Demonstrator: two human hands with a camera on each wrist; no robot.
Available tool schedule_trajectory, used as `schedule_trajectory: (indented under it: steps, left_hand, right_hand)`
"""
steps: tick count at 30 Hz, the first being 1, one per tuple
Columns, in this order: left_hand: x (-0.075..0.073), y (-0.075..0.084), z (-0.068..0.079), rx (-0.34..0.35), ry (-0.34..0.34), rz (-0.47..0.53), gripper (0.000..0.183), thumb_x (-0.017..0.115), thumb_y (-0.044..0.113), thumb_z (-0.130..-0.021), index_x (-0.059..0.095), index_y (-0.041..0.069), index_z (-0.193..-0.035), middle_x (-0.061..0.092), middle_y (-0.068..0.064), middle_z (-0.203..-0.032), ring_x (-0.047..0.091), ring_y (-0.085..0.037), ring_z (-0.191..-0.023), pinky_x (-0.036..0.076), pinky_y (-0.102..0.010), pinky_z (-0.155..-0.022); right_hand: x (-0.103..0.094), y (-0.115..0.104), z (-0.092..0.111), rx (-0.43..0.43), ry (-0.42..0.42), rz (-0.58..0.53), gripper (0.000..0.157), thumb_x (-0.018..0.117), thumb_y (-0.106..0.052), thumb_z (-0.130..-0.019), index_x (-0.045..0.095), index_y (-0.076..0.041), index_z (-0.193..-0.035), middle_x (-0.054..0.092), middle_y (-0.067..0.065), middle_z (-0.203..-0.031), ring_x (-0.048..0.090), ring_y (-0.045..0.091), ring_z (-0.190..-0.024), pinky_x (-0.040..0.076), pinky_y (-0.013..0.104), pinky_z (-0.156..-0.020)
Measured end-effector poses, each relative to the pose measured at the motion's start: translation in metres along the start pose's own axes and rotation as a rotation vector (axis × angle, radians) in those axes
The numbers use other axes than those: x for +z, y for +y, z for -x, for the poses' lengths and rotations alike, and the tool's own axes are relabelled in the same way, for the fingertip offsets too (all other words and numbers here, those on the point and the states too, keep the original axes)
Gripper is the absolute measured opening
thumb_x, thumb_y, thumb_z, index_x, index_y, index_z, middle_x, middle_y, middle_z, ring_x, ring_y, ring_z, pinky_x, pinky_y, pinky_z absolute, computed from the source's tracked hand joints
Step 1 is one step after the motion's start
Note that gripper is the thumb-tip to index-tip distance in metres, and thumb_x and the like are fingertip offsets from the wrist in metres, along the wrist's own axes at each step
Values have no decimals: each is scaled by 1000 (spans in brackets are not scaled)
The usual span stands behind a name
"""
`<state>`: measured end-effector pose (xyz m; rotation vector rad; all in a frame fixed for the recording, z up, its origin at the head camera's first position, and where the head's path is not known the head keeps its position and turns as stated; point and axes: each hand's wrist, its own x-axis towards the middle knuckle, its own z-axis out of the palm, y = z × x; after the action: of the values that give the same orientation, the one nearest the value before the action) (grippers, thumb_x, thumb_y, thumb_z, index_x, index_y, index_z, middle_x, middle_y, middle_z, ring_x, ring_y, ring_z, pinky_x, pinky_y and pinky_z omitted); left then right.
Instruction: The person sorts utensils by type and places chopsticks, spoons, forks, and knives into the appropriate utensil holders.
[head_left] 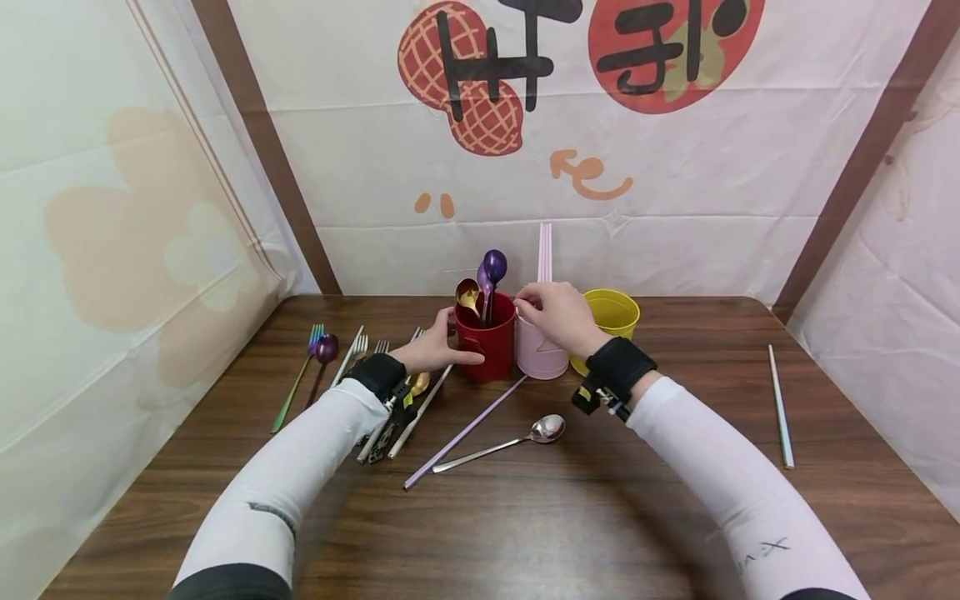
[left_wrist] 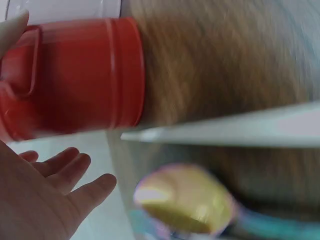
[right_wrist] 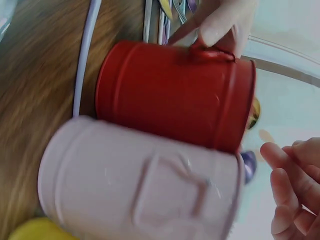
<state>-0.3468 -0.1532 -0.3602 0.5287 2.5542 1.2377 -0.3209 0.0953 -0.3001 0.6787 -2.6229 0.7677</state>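
Note:
A red metal cup [head_left: 491, 352] holds a gold spoon [head_left: 468, 295] and dark purple spoons [head_left: 495, 265]. My left hand [head_left: 435, 347] is at its left side, thumb against the cup's front near the handle. In the left wrist view the other fingers [left_wrist: 70, 172] stretch out beside the cup, apart from it. To its right a pale pink cup [head_left: 542, 354] has pink chopsticks [head_left: 545, 250] upright in it. Above that cup's rim is my right hand [head_left: 561, 317], its fingers loosely bent; nothing shows between them in the right wrist view.
A yellow cup [head_left: 617, 310] stands at the right. A lavender chopstick [head_left: 465, 435] and a silver spoon [head_left: 547, 428] lie in front. Mixed cutlery, including a rainbow-coloured fork [head_left: 316, 337], lies at the left. One pale chopstick [head_left: 780, 408] lies far right. Printed cloth hangs behind.

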Motion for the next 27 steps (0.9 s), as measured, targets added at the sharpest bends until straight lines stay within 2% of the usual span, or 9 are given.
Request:
schedule_trajectory:
  steps: [3, 7, 11, 15, 18, 20, 23, 27]
  left_hand:
    - [-8, 2, 5, 2, 42, -49, 103, 74, 35, -85, 1, 4, -151, 25, -27, -150, 25, -38, -140, 27, -52, -109]
    - [-20, 7, 9, 40, 153, -71, 104, 74, 40, -85, 1, 8, -153, 20, -23, -155, 21, -35, -142, 25, -52, -111]
    - [-26, 16, 7, 142, 297, -168, 102, 69, 51, -86, 6, 10, -154, 18, -16, -157, 19, -32, -143, 23, -53, -111]
    - [-21, 32, -1, 279, 411, -278, 95, 67, 50, -86, 14, 10, -153, 21, -13, -156, 20, -28, -143, 23, -48, -112]
    - [-9, 47, -9, 351, 436, -334, 90, 69, 46, -87, 19, 7, -151, 25, -13, -154, 22, -26, -142, 24, -44, -113]
    - [0, 56, -14, 372, 426, -345, 89, 69, 44, -87, 21, 5, -150, 26, -14, -153, 23, -26, -141, 24, -43, -113]
    - [15, 70, -20, 359, 389, -341, 90, 68, 47, -87, 19, 7, -151, 24, -14, -154, 24, -25, -141, 26, -42, -112]
    - [32, 86, -27, 342, 336, -358, 93, 66, 52, -87, 16, 10, -153, 23, -12, -155, 24, -23, -142, 28, -42, -111]
  right_hand:
    - [-14, 11, 12, -61, 51, 33, 14, 68, -19, -92, 75, -8, -98, 70, 4, -82, 60, 20, -71, 47, 36, -64]
    - [-36, 34, 32, -99, 122, 69, 10, 69, -16, -90, 74, -7, -93, 69, 4, -77, 60, 19, -67, 45, 37, -60]
    - [-61, 61, 57, -38, 141, 106, 11, 67, -14, -92, 74, -6, -92, 68, 6, -77, 58, 21, -66, 43, 37, -58]
    - [-81, 91, 84, 66, 121, 155, 14, 65, -16, -94, 72, -4, -96, 70, 10, -83, 62, 25, -71, 46, 43, -61]
    - [-92, 112, 103, 160, 90, 179, 20, 63, -21, -95, 70, -3, -101, 70, 14, -88, 64, 29, -77, 48, 47, -64]
    - [-97, 126, 114, 222, 71, 181, 24, 62, -23, -96, 68, -2, -104, 69, 17, -90, 64, 32, -79, 47, 47, -62]
    - [-104, 145, 128, 304, 54, 182, 29, 60, -26, -97, 65, -1, -110, 68, 21, -97, 64, 36, -84, 46, 48, -63]
    - [-111, 169, 142, 387, 37, 188, 38, 59, -30, -97, 58, 3, -116, 64, 27, -107, 61, 43, -94, 43, 54, -70]
